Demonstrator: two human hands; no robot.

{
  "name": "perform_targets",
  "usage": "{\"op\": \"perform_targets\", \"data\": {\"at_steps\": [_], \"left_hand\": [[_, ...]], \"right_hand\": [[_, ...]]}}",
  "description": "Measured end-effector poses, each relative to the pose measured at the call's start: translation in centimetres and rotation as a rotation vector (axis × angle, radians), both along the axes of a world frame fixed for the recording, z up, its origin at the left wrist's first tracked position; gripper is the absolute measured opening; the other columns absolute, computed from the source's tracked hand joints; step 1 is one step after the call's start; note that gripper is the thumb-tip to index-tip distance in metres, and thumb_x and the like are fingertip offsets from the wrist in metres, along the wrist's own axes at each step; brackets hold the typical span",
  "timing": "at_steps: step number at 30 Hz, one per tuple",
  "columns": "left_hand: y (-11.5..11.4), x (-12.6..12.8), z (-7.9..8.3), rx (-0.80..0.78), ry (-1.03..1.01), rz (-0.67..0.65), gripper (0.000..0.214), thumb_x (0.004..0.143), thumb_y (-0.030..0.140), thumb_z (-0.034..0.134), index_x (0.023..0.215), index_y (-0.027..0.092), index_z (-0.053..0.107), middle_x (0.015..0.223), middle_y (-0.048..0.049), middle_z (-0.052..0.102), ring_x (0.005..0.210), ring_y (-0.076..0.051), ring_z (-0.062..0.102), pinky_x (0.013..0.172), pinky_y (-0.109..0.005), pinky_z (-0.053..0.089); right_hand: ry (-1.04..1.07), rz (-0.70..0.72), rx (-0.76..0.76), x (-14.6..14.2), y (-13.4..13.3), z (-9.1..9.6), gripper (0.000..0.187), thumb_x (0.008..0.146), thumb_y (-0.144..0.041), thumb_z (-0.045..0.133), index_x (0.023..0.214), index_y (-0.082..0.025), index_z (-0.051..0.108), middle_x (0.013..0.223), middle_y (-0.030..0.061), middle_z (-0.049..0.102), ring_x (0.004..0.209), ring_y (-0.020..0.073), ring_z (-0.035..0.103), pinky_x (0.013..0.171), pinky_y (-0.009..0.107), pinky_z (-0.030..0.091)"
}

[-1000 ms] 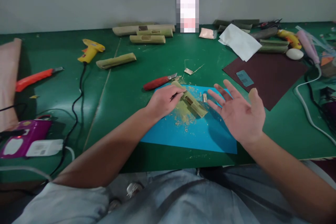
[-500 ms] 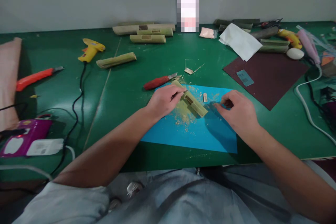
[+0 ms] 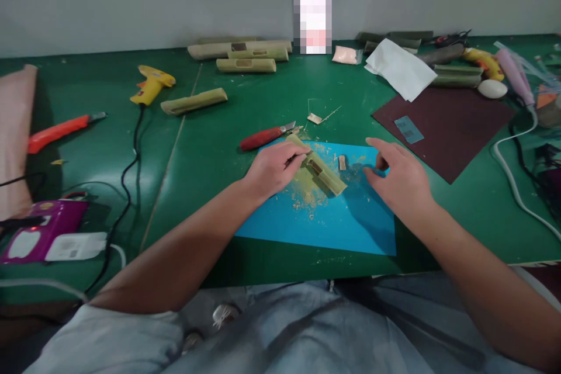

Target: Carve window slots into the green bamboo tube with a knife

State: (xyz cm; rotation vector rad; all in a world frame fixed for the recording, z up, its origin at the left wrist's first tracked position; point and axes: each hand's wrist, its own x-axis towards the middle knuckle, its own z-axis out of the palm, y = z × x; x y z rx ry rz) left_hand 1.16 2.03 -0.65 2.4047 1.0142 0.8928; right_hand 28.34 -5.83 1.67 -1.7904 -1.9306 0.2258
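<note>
My left hand [image 3: 277, 166] is closed at the far half of a split bamboo piece [image 3: 332, 180], its thumb and fingers gripping it. The bamboo lies slantwise on a blue sheet [image 3: 284, 229] and has a rectangular cut-out in its upper side. Pale shavings are scattered around it. My right hand [image 3: 401, 178] hovers over the sheet's right edge, thumb and forefinger spread with nothing between them. A small pale chip [image 3: 342, 162] lies between that hand and the bamboo. Beyond my left hand rests a red-handled knife [image 3: 263, 138], blade pointing right.
A second chip [image 3: 314, 118] lies past the sheet. At left are a yellow glue gun [image 3: 151, 85], a bamboo piece [image 3: 195, 100], an orange cutter [image 3: 59, 132] and a purple power box [image 3: 48, 228]. A brown sheet [image 3: 456, 134] and white paper [image 3: 401, 70] lie at right.
My right hand has opened, its thumb and forefinger moving farther apart, and has shifted slightly right. The left hand and the bamboo piece stay where they were.
</note>
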Motion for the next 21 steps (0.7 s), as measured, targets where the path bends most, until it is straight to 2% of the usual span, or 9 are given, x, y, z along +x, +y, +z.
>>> {"op": "perform_targets", "data": {"at_steps": [3,6,9,14,17,21], "left_hand": [[0.0,0.0,0.0,0.01,-0.004,-0.002,0.02,0.094,0.024,0.056,0.103,0.015,0.072,0.102,-0.0097,0.075,0.095,-0.021,0.071,0.087,-0.034,0.056],[0.0,0.0,0.0,0.009,0.01,0.002,0.02,0.094,0.024,0.056,0.103,0.015,0.072,0.102,-0.0097,0.075,0.095,-0.021,0.071,0.087,-0.034,0.056],[0.0,-0.1,0.1,0.002,0.017,0.003,0.021,0.094,0.024,0.056,0.104,0.015,0.072,0.102,-0.0099,0.075,0.095,-0.021,0.071,0.088,-0.035,0.056],[0.0,-0.1,0.1,0.016,0.006,0.002,0.02,0.094,0.024,0.056,0.103,0.016,0.072,0.102,-0.0094,0.075,0.095,-0.021,0.071,0.087,-0.033,0.056],[0.0,0.0,0.1,0.018,0.014,0.009,0.019,0.094,0.023,0.056,0.103,0.016,0.072,0.101,-0.009,0.075,0.094,-0.021,0.071,0.087,-0.033,0.056],[0.0,0.1,0.1,0.024,0.015,0.007,0.02,0.094,0.023,0.056,0.103,0.016,0.072,0.101,-0.0087,0.075,0.094,-0.021,0.071,0.087,-0.033,0.056]], "right_hand": [[-0.009,-0.025,-0.056,-0.3,-0.3,0.0,0.058,0.082,-0.025,0.055,0.14,-0.023,0.05,0.081,0.0026,0.067,0.074,0.0213,0.06,0.067,0.035,0.046],[-0.037,0.005,-0.018,-0.6,-0.4,0.1,0.071,0.079,-0.028,0.059,0.148,-0.02,0.04,0.106,0.0092,0.07,0.091,0.0263,0.063,0.077,0.04,0.049],[-0.002,0.048,0.059,-1.1,-0.5,0.1,0.065,0.08,-0.03,0.061,0.142,-0.016,0.047,0.123,0.0143,0.063,0.104,0.0278,0.062,0.087,0.042,0.049],[0.027,0.126,0.056,-2.0,-1.2,0.4,0.038,0.088,-0.033,0.056,0.123,-0.018,0.062,0.103,0.009,0.067,0.085,0.0207,0.063,0.075,0.034,0.049],[-0.004,0.191,0.03,-2.9,-1.9,0.5,0.04,0.088,-0.044,0.059,0.117,-0.017,0.065,0.104,0.0091,0.068,0.083,0.0202,0.063,0.072,0.032,0.048],[-0.17,0.218,-0.018,-4.0,-2.4,0.0,0.039,0.086,-0.051,0.062,0.104,-0.017,0.068,0.096,0.0089,0.067,0.085,0.0227,0.062,0.071,0.034,0.044]]}}
